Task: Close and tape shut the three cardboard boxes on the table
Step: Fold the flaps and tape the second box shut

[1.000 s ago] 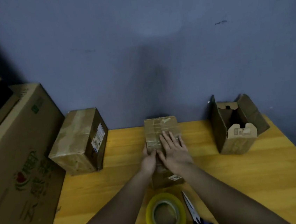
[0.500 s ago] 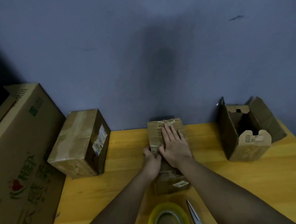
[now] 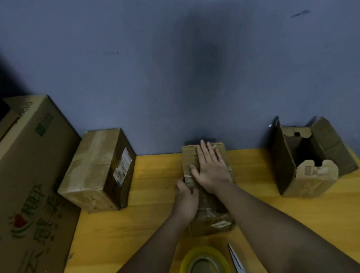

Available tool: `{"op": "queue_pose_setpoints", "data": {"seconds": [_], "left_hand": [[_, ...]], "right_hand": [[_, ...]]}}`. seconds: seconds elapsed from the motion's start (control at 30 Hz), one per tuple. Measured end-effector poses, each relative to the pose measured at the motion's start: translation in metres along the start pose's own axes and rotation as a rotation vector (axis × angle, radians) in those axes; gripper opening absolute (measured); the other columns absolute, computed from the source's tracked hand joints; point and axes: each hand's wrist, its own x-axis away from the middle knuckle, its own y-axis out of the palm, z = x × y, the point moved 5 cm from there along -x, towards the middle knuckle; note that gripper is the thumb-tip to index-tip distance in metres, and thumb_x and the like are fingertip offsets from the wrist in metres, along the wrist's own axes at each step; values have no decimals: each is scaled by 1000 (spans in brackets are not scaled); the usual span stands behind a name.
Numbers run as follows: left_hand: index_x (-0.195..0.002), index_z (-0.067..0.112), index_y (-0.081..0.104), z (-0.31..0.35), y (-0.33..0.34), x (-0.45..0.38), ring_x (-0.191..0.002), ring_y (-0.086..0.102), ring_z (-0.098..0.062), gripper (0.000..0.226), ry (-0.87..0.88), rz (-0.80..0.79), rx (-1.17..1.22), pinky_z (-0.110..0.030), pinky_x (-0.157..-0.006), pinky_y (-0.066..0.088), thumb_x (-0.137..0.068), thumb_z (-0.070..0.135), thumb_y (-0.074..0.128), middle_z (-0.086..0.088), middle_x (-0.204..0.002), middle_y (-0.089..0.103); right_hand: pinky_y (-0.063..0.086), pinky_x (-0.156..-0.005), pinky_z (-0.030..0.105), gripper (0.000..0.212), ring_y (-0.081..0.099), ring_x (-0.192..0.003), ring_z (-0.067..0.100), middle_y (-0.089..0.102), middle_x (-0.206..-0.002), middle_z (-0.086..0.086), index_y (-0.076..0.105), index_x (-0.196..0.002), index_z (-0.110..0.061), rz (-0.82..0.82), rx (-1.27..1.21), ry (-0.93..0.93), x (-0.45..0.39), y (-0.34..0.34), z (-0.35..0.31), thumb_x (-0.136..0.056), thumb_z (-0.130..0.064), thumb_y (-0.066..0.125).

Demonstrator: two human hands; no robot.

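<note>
Head view: mid box sits at the back-middle of the table, flaps down, w/ tape on top. Right hand lies flat on its top, fingers straight, pressing down. Left hand curls on the box's left top edge & holds it. Left box is shut & taped, by the wall. Right box is open, flaps up. Tape roll lies near the front edge, scissors just beside it on the right.
</note>
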Motion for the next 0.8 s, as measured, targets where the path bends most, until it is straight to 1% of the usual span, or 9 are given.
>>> {"op": "queue_pose_setpoints", "data": {"seconds": [0.1,0.17,0.27,0.33,0.47,0.63,0.67,0.73,0.8], "left_hand": [[-140,12,24,0,1,1,-115,47,-20,45,-14,20,29,-32,-94,43,-100,18,41,-8,-137,41],[-141,11,26,0,2,1,-120,47,-23,45,-11,50,49,-32,-98,41,-100,17,42,-10,-138,42],[-139,10,28,1,3,5,-117,48,-21,43,-10,62,121,-29,-97,40,-99,13,43,-10,-137,45],[-139,9,29,1,4,7,-114,50,-20,43,-11,60,177,-32,-98,42,-98,8,43,-11,-135,49],[-141,12,33,5,5,13,-108,53,-18,43,-10,62,233,-30,-92,44,-99,6,43,-9,-129,54],[-143,16,33,12,5,22,-104,53,-18,43,-27,61,193,-27,-85,41,-101,11,39,-5,-125,55],[-144,15,33,14,5,24,-107,53,-21,43,-36,64,178,-27,-86,40,-102,12,38,-6,-127,54],[-146,12,29,17,4,26,-118,52,-30,46,-80,72,134,-29,-88,40,-102,16,39,-12,-136,50],[-149,9,22,15,2,30,-123,49,-34,54,-125,81,102,-31,-91,40,-101,21,42,-16,-142,45]], "right_hand": [[-6,-120,35,65,-13,-148,17,-11,-161,4,0,-154,-12,19,-57,-17,14,-5,0,-102,-44,22],[-3,-120,35,60,-10,-149,16,-8,-162,2,5,-155,-14,32,-51,-3,33,-7,-4,-102,-40,21],[-6,-118,37,74,-8,-149,17,-8,-162,0,4,-155,-19,12,9,37,65,-3,-11,-87,-46,-10],[-8,-117,38,87,-8,-149,18,-6,-162,-1,5,-155,-21,22,-1,53,79,0,-12,-75,-47,-19],[-5,-120,40,82,-11,-149,18,-5,-162,-3,5,-155,-23,34,-17,89,87,4,-8,-79,-51,-13],[-12,-118,44,66,-19,-147,19,-18,-160,-4,-6,-154,-23,-102,5,118,80,6,-6,-95,-53,0],[-12,-118,44,71,-19,-147,19,-18,-160,-4,-6,-154,-23,-110,6,114,82,5,-6,-91,-54,-5],[-11,-118,42,85,-16,-147,18,-13,-161,-3,-3,-154,-23,-46,-44,101,90,1,-7,-77,-57,-16],[-5,-120,40,74,-6,-149,16,1,-163,-4,7,-154,-23,77,-157,125,98,-8,-3,-88,-56,0]]}}
